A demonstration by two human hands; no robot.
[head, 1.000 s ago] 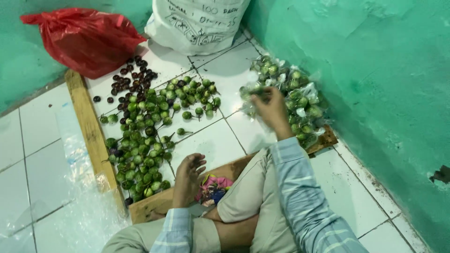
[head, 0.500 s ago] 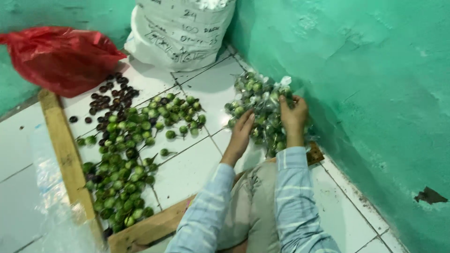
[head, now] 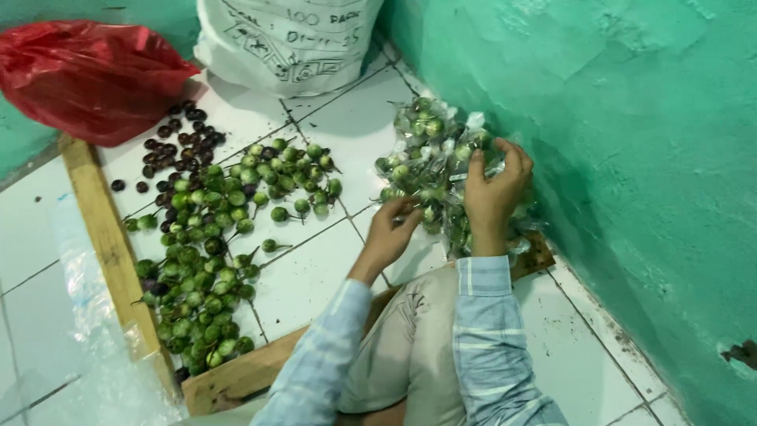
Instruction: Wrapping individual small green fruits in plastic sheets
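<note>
Two hands work one heap: the pile of clear packets [head: 430, 162], each a small plastic bag filled with round green fruits, lies on the white tiled floor [head: 315, 276] in the corner, against the green wall [head: 631, 158].

Right hand [head: 493, 193]: on the wall side of the pile, fingers curled over a packet; grip reads as closed on it, though the plastic hides the fingertips. Left hand [head: 392, 233]: at the pile's near edge, fingers bent and touching the lowest packets; cannot tell whether it clamps one or only rests there.

Look of the pile: glossy, crinkled film, knotted tops sticking up, green fruits showing through, packets heaped loosely on one another.

Risk, as judged: the heap is loose and slippery, so lifting one packet could drag its neighbours down and spill them toward the loose fruits. A pinch on thin film may also tear it or loosen a knot.

Outward: loose green fruits [head: 205, 268] spread across the floor, dark purple ones [head: 177, 142] beyond them, both inside a wooden frame [head: 106, 237]. A red plastic bag [head: 87, 75] and a white sack [head: 288, 35] stand at the far wall. Clear plastic sheet [head: 95, 347] lies outside the frame.
</note>
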